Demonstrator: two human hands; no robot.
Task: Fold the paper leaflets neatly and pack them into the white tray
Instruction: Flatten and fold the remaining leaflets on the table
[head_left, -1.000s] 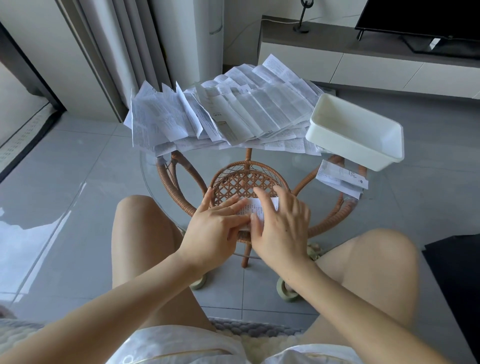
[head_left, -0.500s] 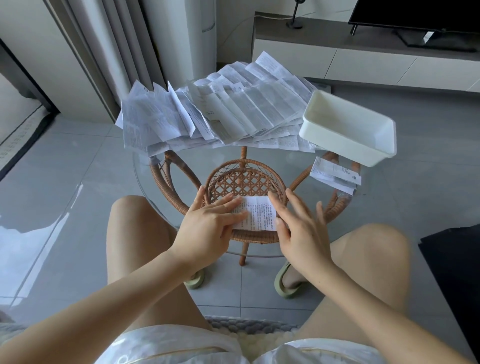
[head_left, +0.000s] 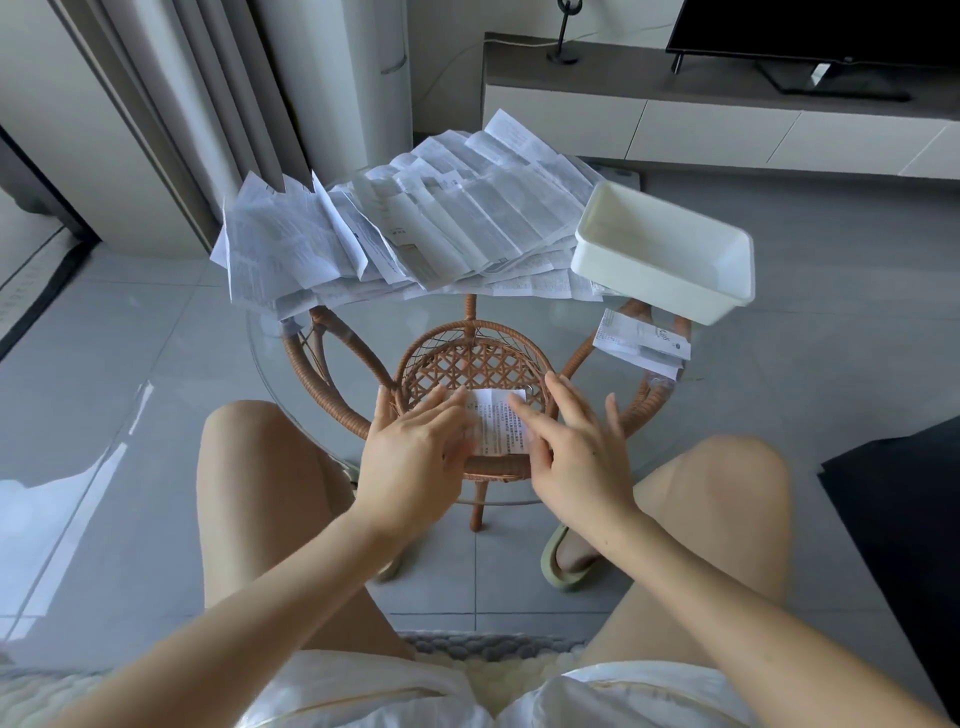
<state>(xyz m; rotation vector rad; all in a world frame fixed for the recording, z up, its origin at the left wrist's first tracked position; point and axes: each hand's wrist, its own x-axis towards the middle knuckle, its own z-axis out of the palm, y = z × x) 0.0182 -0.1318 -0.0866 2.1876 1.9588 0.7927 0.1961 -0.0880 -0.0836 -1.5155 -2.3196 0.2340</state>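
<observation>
A small folded leaflet (head_left: 497, 422) lies flat on the near part of the round glass table (head_left: 270, 353). My left hand (head_left: 415, 452) rests on the leaflet's left side with straight fingers. My right hand (head_left: 576, 452) lies on its right side, fingers spread and pressing down. A big heap of unfolded leaflets (head_left: 405, 234) covers the far half of the table. The white tray (head_left: 665, 254) stands at the far right, with nothing visible inside. A folded leaflet (head_left: 641, 343) lies in front of the tray.
Under the glass is a rattan frame with a woven basket shelf (head_left: 472, 358). My bare knees flank the table's near edge. A curtain (head_left: 171, 104) hangs at the far left and a TV bench (head_left: 727, 119) runs along the back. A dark object (head_left: 904, 519) sits at the right.
Both hands have spread apart over the folded leaflet, the right one sliding right and flattening. The camera has shifted slightly.
</observation>
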